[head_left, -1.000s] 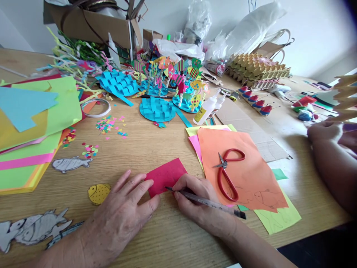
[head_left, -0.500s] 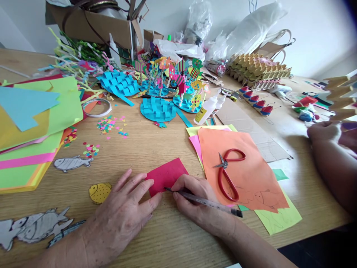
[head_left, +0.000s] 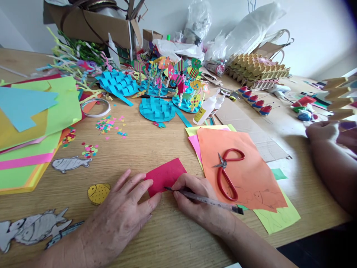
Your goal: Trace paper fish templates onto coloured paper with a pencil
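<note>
My left hand (head_left: 124,214) lies flat with fingers spread, pressing the near-left corner of a small red paper (head_left: 165,175) onto the wooden table (head_left: 156,141). My right hand (head_left: 196,203) is closed round a pen (head_left: 205,200), whose tip touches the near edge of the red paper. Red-handled scissors (head_left: 226,170) rest on an orange sheet (head_left: 237,167) just to the right of that hand.
Stacked coloured sheets (head_left: 33,123) lie at left, paper fish cutouts (head_left: 33,227) and a yellow fish (head_left: 99,192) near the front left. Blue paper sea models (head_left: 157,108), glue bottles (head_left: 206,108), a tape roll (head_left: 95,108) and egg cartons (head_left: 258,67) stand further back. Another person's arm (head_left: 331,156) is at right.
The pen tip has shifted slightly along the red paper's near edge. My left hand stays where it was.
</note>
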Action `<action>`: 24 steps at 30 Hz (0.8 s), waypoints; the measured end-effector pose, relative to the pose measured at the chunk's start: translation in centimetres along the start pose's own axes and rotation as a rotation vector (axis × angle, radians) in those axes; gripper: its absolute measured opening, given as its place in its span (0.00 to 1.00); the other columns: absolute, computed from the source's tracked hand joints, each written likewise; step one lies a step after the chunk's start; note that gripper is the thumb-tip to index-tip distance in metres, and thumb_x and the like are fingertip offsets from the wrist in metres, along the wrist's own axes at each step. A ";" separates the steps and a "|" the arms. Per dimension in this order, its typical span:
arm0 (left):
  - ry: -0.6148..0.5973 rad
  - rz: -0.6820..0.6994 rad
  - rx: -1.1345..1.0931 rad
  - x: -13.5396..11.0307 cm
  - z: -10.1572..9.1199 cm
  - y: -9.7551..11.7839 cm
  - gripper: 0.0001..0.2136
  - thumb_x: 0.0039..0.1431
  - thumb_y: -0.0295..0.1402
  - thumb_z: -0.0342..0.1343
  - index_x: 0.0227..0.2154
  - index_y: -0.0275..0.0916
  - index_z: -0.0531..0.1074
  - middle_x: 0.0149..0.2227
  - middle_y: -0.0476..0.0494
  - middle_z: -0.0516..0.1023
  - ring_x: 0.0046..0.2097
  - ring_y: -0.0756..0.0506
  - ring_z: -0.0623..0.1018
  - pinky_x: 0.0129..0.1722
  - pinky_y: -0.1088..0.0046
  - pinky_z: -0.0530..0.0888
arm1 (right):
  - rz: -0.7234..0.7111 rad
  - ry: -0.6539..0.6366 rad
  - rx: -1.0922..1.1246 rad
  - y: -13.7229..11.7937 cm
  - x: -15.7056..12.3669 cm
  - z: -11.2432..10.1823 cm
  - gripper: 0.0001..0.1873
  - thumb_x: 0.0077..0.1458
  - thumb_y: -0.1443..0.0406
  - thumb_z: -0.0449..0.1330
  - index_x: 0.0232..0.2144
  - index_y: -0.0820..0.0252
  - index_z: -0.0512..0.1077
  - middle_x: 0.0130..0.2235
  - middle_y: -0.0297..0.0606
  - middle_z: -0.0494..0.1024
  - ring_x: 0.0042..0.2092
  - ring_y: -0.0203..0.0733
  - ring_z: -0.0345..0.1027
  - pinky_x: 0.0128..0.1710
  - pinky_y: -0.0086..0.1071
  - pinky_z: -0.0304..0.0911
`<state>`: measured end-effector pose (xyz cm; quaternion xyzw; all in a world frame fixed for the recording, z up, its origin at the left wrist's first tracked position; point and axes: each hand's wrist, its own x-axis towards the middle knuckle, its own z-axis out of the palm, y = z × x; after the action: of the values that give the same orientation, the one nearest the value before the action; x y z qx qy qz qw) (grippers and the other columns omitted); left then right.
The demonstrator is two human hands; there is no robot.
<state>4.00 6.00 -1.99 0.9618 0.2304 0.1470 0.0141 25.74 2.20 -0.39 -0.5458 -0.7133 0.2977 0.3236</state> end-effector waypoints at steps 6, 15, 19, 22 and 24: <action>0.002 0.001 -0.004 -0.1 -0.1 0.0 0.14 0.64 0.30 0.46 0.49 0.48 0.70 0.46 0.43 0.72 0.51 0.40 0.68 0.52 0.52 0.65 | -0.037 0.001 -0.024 0.1 0.1 0.1 0.06 0.48 0.73 0.53 0.26 0.58 0.65 0.22 0.28 0.69 0.24 0.32 0.61 0.24 0.25 0.55; -0.004 -0.004 -0.007 0.0 -0.1 0.0 0.14 0.64 0.30 0.46 0.49 0.48 0.70 0.46 0.43 0.72 0.51 0.39 0.68 0.52 0.51 0.65 | -0.034 -0.007 -0.037 0.0 0.1 0.0 0.06 0.48 0.73 0.52 0.26 0.58 0.65 0.22 0.28 0.68 0.24 0.32 0.61 0.25 0.25 0.55; -0.008 -0.008 -0.018 0.0 -0.1 0.0 0.14 0.64 0.30 0.46 0.50 0.48 0.70 0.47 0.43 0.72 0.50 0.39 0.69 0.52 0.50 0.66 | -0.012 -0.006 -0.028 -0.1 0.1 0.0 0.06 0.49 0.72 0.52 0.26 0.57 0.64 0.22 0.28 0.69 0.24 0.32 0.61 0.25 0.26 0.56; -0.008 -0.009 -0.019 0.0 -0.2 0.0 0.14 0.64 0.30 0.46 0.50 0.48 0.69 0.46 0.43 0.72 0.51 0.39 0.69 0.52 0.50 0.65 | -0.007 -0.011 -0.031 -0.1 0.1 0.0 0.06 0.49 0.72 0.52 0.26 0.57 0.64 0.22 0.28 0.69 0.23 0.32 0.61 0.25 0.26 0.56; -0.006 -0.013 -0.016 0.0 -0.2 0.0 0.14 0.64 0.30 0.47 0.50 0.48 0.69 0.46 0.44 0.72 0.51 0.39 0.69 0.52 0.50 0.65 | -0.015 -0.009 -0.033 -0.1 0.1 0.0 0.06 0.49 0.73 0.52 0.26 0.57 0.64 0.22 0.28 0.69 0.23 0.32 0.61 0.25 0.26 0.56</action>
<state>3.94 5.98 -1.85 0.9606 0.2354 0.1460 0.0236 25.66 2.27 -0.25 -0.5444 -0.7237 0.2857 0.3135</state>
